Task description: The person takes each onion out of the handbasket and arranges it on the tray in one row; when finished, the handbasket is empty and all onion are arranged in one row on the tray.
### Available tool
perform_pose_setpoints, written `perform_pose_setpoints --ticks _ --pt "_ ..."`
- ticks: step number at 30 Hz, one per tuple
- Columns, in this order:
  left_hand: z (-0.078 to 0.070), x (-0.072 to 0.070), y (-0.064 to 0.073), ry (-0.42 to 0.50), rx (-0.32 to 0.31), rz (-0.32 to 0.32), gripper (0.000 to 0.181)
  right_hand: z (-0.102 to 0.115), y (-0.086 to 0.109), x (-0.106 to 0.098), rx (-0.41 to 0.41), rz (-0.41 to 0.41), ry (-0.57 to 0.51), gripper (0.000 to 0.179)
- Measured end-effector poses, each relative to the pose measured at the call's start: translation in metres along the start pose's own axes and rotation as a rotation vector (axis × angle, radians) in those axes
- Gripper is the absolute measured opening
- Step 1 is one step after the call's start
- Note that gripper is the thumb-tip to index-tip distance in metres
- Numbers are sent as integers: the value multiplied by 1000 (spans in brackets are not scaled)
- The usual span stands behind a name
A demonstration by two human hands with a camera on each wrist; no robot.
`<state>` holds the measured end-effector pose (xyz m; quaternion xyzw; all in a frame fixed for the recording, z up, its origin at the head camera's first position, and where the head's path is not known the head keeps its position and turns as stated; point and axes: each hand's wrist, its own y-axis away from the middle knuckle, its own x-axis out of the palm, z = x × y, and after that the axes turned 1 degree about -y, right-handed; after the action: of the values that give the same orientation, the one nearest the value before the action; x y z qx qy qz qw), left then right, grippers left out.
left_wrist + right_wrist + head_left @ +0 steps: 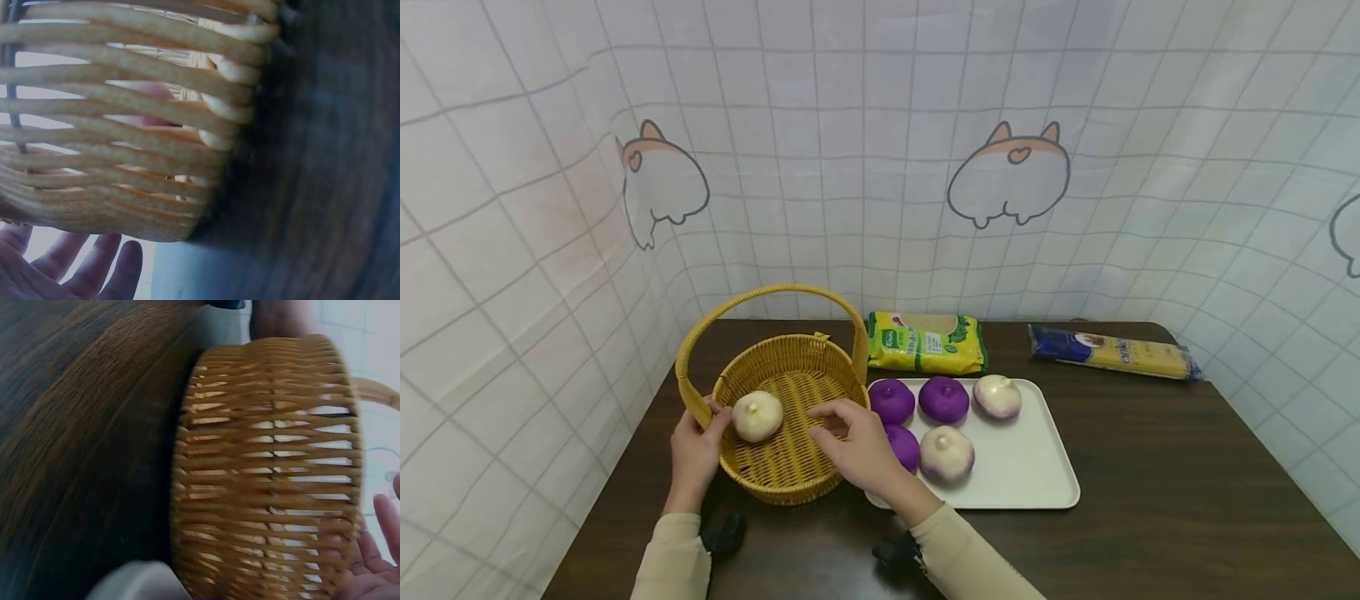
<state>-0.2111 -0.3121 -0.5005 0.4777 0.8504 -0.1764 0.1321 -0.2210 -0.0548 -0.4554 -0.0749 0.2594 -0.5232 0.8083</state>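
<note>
A yellow wicker basket (797, 400) with a tall arched handle stands at the left of the table. Inside, against its left wall, lies a whitish turnip (757, 417). My left hand (695, 450) holds the basket's left rim beside the handle's foot. Through the weave, the left wrist view shows a pinkish patch; the left fingers (94, 269) are outside the wall. Over the basket's right side reaches my right hand (859, 446), fingers loosely bent with nothing between them. In the right wrist view its fingers (372, 556) appear beyond the basket rim.
Right of the basket, a white tray (1022, 467) bears several purple round vegetables (943, 400) and two white-and-purple turnips (947, 455). Behind it lies a yellow-green bag (927, 343). A blue-and-yellow packet (1112, 353) lies at the back right, before the checked curtain (910, 250).
</note>
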Motion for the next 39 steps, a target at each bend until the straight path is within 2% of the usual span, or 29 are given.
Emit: perform_pose_setpoints --ticks 5,7,10,15,18,24,33,39 --pt "-1 1 -2 9 16 -8 40 0 -15 9 30 169 256 35" --pt "0 1 -2 14 12 -13 42 1 -20 13 54 231 326 42" --pt "1 -1 0 22 1 -18 41 -1 -27 19 112 240 298 42" --pt "4 -2 3 34 -13 -25 40 -6 -36 29 211 136 106 31" --pt "6 -2 3 29 -15 -32 40 -9 -40 35 239 83 67 27" --pt "4 1 -1 49 -8 -23 41 -10 -49 45 260 61 136 32" --pt "1 0 -1 38 -7 -5 42 -16 -64 57 345 122 200 50" --pt "1 0 -1 46 -14 2 34 -24 -68 65 355 195 291 69"
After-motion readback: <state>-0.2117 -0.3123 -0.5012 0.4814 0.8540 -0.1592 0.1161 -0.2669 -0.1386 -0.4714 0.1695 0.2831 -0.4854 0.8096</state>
